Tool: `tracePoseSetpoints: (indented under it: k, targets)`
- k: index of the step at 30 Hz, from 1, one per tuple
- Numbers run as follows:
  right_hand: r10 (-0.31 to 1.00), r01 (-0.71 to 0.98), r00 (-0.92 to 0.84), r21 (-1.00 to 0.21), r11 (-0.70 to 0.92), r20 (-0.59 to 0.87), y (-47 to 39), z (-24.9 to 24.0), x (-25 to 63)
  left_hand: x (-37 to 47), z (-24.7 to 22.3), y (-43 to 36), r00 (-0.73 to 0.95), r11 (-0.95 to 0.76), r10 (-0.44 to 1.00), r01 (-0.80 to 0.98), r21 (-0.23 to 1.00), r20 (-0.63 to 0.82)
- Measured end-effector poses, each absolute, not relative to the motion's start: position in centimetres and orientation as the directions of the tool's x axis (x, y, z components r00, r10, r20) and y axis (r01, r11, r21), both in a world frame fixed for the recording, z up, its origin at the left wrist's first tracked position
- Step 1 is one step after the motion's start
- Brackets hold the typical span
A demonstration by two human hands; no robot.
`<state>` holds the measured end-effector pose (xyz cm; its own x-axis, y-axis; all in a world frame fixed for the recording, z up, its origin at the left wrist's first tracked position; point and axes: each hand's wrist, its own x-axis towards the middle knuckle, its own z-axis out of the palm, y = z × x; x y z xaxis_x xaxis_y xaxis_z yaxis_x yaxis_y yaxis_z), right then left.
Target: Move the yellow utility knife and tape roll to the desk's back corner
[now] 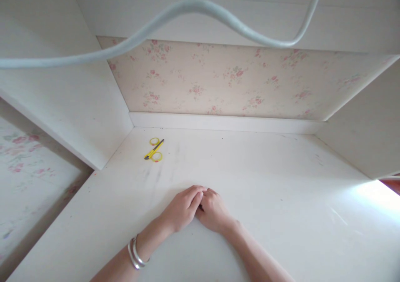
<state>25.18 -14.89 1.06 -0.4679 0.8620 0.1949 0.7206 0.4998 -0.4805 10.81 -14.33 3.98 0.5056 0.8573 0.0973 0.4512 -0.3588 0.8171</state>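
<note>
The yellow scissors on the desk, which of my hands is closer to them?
Left. Your left hand rests on the desk, below and slightly right of the yellow scissors; your right hand touches it, farther right.

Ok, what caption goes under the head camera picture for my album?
Left hand and right hand resting together on a white desk, yellow scissors lying beyond.

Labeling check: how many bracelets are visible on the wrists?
2: both silver bangles sit side by side on the left wrist, touching each other. The right wrist is bare; its underside is hidden.
</note>
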Motion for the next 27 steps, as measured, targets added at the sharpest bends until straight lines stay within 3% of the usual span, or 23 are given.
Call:
tracePoseSetpoints:
  k: [27]
  targets:
    - [0.868,0.731,-0.465,-0.477,0.488,0.176,-15.07,1.12,25.16,10.86,4.19,-14.49,0.500,-0.355,0.860,0.433,0.829,0.107]
